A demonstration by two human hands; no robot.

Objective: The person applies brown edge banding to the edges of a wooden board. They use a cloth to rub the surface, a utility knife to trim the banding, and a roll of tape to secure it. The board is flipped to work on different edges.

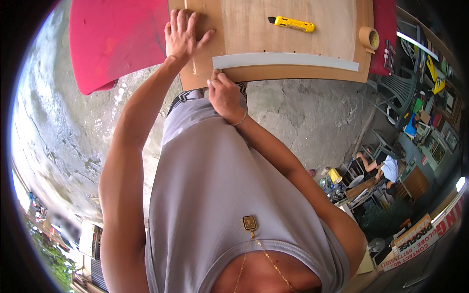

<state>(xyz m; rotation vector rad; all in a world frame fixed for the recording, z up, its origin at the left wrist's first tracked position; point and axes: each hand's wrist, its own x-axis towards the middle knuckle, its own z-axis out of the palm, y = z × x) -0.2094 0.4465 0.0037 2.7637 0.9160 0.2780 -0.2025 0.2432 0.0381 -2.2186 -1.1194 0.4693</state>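
Note:
A pale wooden panel (244,34) with a brown border (293,72) lies before me. My left hand (181,41) rests flat on the border's left side, fingers spread, holding nothing. At the near edge, just below the left end of a pale grey strip (286,60), my right hand (224,95) has its fingers curled together against the border. Whatever they pinch, if anything, is hidden. A yellow utility knife (295,24) lies on the wood, its dark tip pointing left. On the right border stands a roll of brown tape (369,38).
Under the panel is a red surface (117,39), showing at left and right. Cracked concrete floor (303,117) lies below. To the right are a dark green plastic chair (408,85), cluttered shelves and another person (389,168) among several household items.

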